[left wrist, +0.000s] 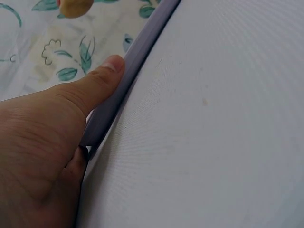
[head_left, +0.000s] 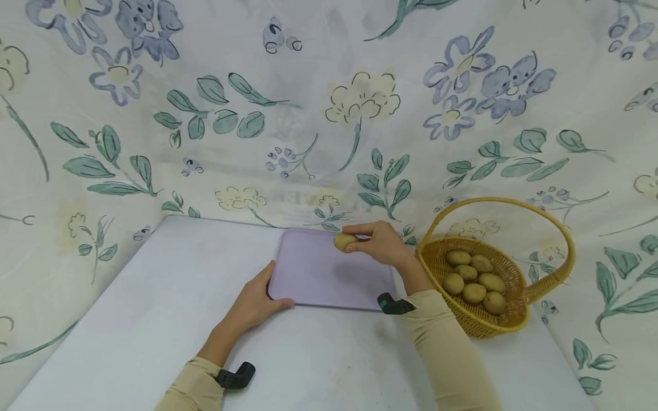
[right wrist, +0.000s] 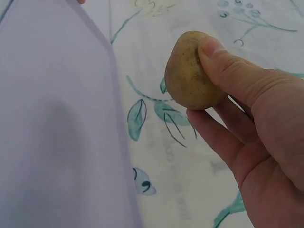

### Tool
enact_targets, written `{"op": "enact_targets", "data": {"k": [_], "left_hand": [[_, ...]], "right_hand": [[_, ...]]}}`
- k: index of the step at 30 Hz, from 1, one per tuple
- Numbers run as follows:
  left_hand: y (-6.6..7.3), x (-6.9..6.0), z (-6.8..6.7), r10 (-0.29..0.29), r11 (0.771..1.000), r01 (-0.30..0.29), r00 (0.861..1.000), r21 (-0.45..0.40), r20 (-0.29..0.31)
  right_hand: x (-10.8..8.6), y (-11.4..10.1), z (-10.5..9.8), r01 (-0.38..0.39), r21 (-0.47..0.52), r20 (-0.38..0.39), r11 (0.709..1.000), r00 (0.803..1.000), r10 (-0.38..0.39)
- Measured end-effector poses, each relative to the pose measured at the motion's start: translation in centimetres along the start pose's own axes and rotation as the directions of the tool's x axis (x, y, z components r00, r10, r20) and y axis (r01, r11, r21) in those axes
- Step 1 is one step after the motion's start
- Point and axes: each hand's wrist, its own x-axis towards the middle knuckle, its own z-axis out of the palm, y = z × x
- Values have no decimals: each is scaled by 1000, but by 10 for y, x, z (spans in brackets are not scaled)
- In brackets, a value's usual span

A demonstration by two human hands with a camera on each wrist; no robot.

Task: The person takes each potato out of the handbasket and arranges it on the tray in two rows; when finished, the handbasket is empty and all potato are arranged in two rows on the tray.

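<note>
A potato is pinched between the thumb and fingers of my right hand, held above the far part of a lilac tray. In the right wrist view, the thumb presses one side of the potato and the fingers support it from below. My left hand holds the tray's near left corner. Its thumb lies along the near rim in the left wrist view, while most of its fingers are hidden. Nothing lies on the visible tray surface.
To the right of the tray stands a yellow woven basket with a tall arched handle. Several potatoes lie inside it. The white table backs onto a flower-printed cloth.
</note>
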Motion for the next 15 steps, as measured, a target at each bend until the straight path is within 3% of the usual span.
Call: {"op": "enact_targets", "data": {"k": [8, 15], "left_hand": [[-1, -1, -3, -6, 1000, 6, 1000, -24, 6], [-4, -1, 0, 4, 1000, -4, 1000, -31, 2]], "right_hand": [[16, -13, 13, 14, -12, -1, 1000, 1000, -14], [32, -11, 29, 14, 30, -7, 999, 1000, -14]]}}
